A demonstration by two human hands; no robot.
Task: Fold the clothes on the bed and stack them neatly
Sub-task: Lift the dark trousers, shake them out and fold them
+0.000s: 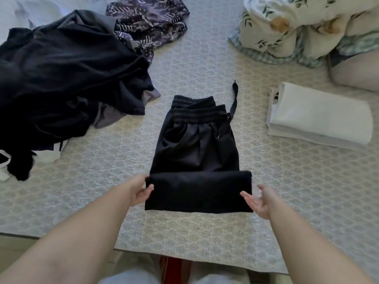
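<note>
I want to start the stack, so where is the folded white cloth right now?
The white cloth lies on the bed at the right of the head view, right of the black pants and below the floral bedding.

A pair of black drawstring trousers of smooth cloth (196, 148) lies flat between the two hands, its lower part folded up into a thick band near them, its gathered elastic waist far from them. A black cord goes out from the waist on the right-hand side. Far beyond the left hand is a loose heap of dark unfolded clothes (67, 78). Beyond the right hand, well apart, lies a neat stack of folded white clothes (320, 117).
</note>
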